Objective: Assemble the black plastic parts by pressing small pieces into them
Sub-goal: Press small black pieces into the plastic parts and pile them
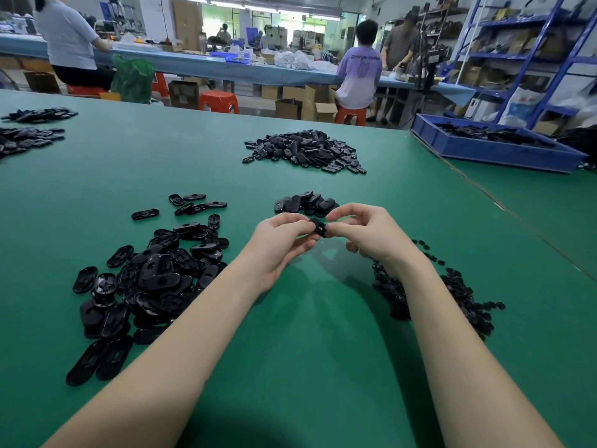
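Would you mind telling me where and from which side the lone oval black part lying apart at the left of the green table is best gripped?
I would grip the lone oval part across its narrow width, at mid-length, coming from above. It lies flat on the green table, clear of the big pile, so both long edges look open to fingertips. Its low profile suggests a pinch rather than a full grasp.

Both forearms reach forward, the left hand and right hand meeting fingertip to fingertip, fingers curled.

Black plastic parts; green table; blue bin; orange stools.
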Demonstrator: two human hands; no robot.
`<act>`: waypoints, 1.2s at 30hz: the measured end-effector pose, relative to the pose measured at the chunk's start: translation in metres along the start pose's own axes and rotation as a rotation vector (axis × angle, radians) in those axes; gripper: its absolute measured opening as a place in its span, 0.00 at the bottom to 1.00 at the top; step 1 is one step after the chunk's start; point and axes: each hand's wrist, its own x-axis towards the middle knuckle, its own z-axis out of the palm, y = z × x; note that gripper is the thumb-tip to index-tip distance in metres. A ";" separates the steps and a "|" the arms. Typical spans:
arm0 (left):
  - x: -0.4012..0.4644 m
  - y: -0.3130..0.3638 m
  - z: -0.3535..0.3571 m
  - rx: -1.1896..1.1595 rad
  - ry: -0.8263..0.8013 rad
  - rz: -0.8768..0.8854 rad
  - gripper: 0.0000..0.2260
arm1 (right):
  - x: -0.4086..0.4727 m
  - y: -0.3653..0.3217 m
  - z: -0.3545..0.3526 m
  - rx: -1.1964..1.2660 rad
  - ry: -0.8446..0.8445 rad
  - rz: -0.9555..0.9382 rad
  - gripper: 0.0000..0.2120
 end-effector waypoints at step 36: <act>-0.010 0.009 0.001 0.254 -0.051 0.122 0.05 | -0.002 0.002 -0.005 0.031 -0.053 0.131 0.09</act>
